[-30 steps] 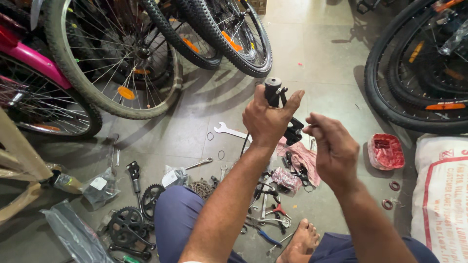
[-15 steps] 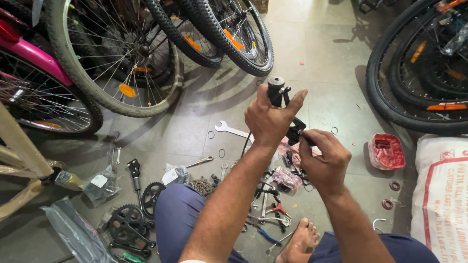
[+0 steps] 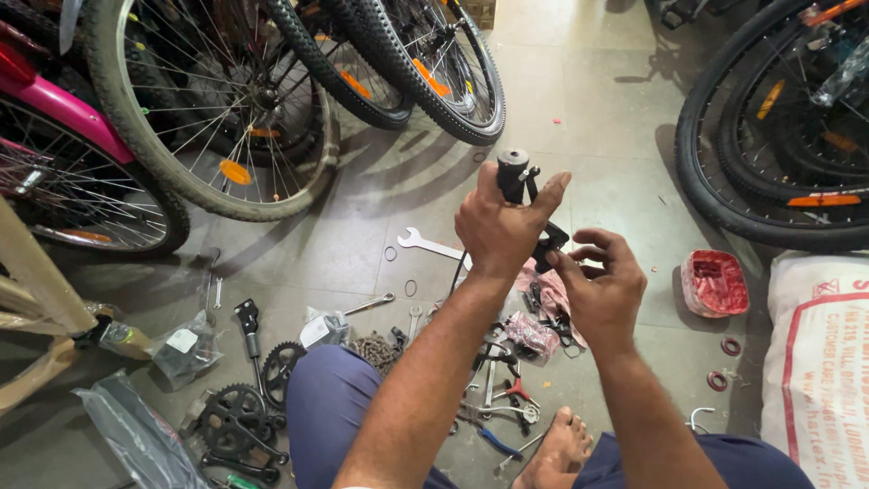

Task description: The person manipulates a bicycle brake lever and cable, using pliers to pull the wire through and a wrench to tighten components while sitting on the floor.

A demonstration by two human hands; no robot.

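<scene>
Drawn in a little since half a second ago: right hand, closer under the black bicycle part; left hand much where it was, part raised the same.

Head view, looking down. Left hand clenched round the black bicycle part, held up in the air above the floor, cylindrical top end poking out above the knuckles, thumb stretched up beside it. Lower end of the part jutting out below the palm, a thin black cable hanging from it. Right hand just below and to the right, fingers curled, fingertips pinching at that lower end; grasp partly hidden, so firm or loose cannot be told.

Beneath the hands, scattered on the floor: a silver spanner, a pink rag with small tools on it, a greasy chain, black chainrings, pliers with blue handles. To the right, a red plastic tub and a white sack. Bicycle wheels standing along the top left, another tyre at top right. Bare foot at the bottom.
</scene>
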